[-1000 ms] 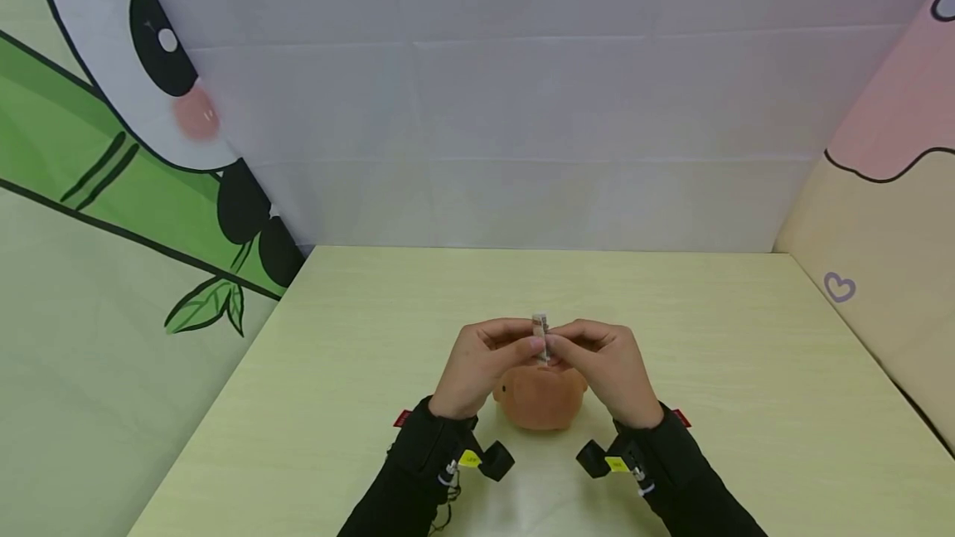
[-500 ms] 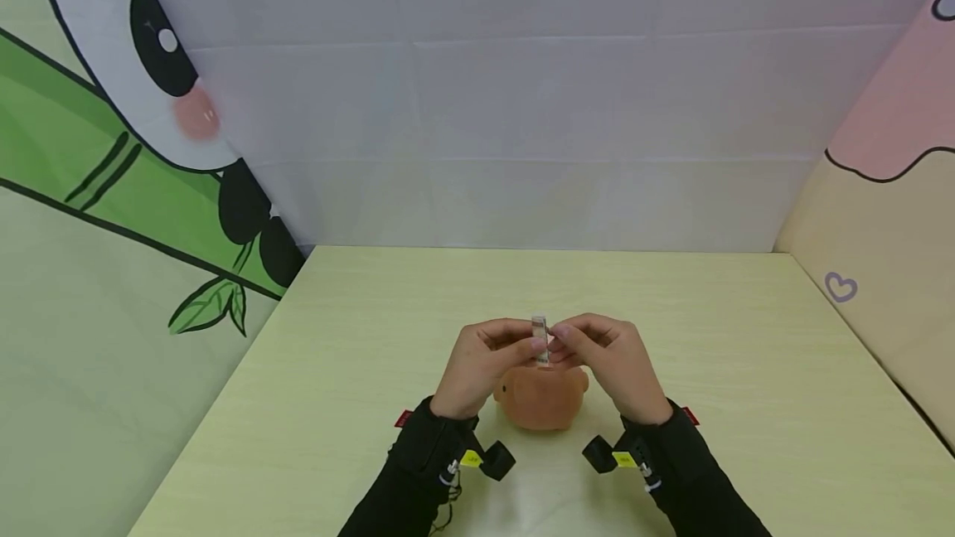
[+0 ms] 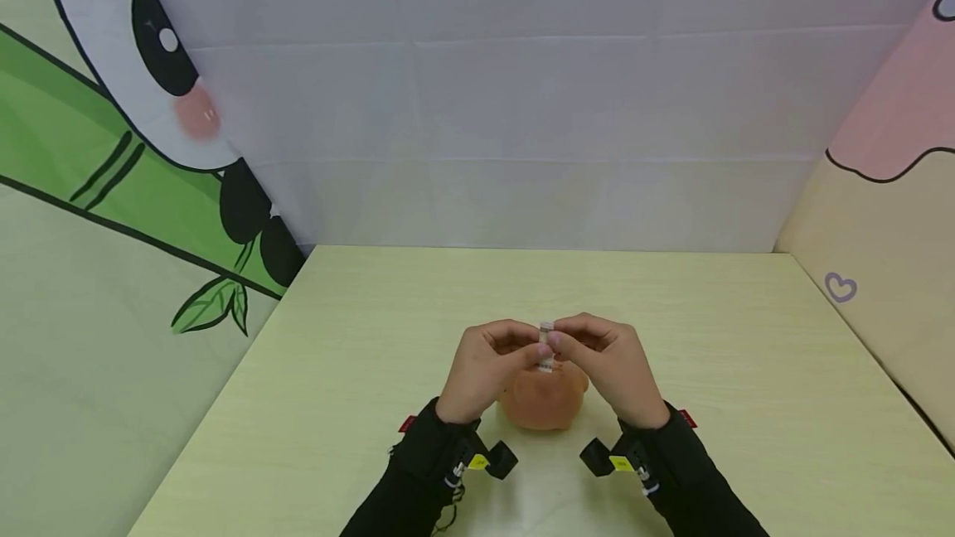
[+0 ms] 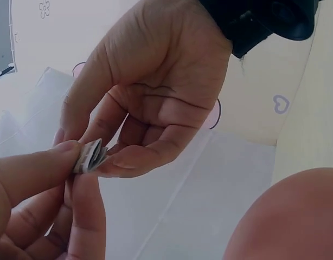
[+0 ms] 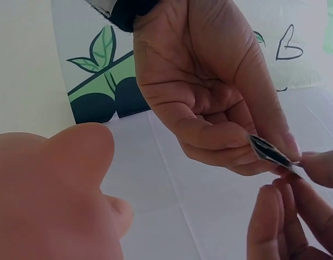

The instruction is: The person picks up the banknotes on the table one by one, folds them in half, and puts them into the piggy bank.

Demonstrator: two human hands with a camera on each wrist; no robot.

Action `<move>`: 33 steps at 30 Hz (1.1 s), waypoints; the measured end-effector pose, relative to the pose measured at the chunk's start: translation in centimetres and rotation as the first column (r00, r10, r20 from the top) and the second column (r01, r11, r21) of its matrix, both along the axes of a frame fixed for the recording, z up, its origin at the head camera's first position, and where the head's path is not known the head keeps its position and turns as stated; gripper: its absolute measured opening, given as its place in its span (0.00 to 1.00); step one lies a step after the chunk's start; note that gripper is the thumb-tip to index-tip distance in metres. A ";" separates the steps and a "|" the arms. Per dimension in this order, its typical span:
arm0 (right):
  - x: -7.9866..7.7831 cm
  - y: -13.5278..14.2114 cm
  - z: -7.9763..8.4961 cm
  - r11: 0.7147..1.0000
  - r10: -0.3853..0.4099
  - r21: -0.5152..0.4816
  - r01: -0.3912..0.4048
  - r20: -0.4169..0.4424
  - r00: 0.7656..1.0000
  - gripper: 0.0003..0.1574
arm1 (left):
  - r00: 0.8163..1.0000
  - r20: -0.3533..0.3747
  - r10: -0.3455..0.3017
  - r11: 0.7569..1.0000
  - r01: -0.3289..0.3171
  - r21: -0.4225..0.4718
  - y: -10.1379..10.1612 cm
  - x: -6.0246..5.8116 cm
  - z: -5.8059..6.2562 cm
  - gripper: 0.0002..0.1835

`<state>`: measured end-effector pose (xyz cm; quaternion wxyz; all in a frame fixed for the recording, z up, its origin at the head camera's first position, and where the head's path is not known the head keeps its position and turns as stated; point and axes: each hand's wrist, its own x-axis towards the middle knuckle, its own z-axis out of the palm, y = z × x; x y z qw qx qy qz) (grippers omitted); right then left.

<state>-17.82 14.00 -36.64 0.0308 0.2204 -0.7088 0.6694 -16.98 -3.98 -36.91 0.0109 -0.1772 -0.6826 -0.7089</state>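
Observation:
In the head view, my left hand point(image 3: 485, 371) and right hand point(image 3: 613, 371) meet over the middle of the table. Between their thumbs and fingers they pinch a narrow folded strip of printed paper that looks like a banknote point(image 3: 546, 365). Its folded layers show edge-on in the left wrist view, where the banknote point(image 4: 89, 156) has a dark inside. The right wrist view also shows the banknote point(image 5: 268, 151) gripped from both sides. Just below and nearer me sits a brown-orange piggy bank point(image 3: 543, 404); its ear and snout show in the right wrist view. The fingers partly cover its top.
A pale wooden table point(image 3: 373, 313) carries the piggy bank. White cloth point(image 3: 522, 106) hangs behind it, with cartoon-printed panels at left and right. Small black cameras point(image 3: 501, 461) sit on both wrists, and a thin cable point(image 3: 451, 512) hangs from the left one.
The banknote has shifted slightly right and down. Half a second ago my right hand had drawn a little to the right; it is now back against the strip. The piggy bank has stayed put.

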 end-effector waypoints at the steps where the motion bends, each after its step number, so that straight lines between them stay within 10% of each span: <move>1: 0.0 0.0 0.0 1.000 0.004 0.001 -0.004 -0.008 1.000 0.13 | 1.000 -0.001 0.001 1.000 -0.001 -0.001 0.0 0.0 0.0 0.10; 33: -0.1 0.0 0.0 1.000 -0.028 0.003 0.028 0.016 0.999 0.15 | 0.998 -0.057 -0.016 0.999 0.014 -0.031 0.0 -0.1 -0.4 0.10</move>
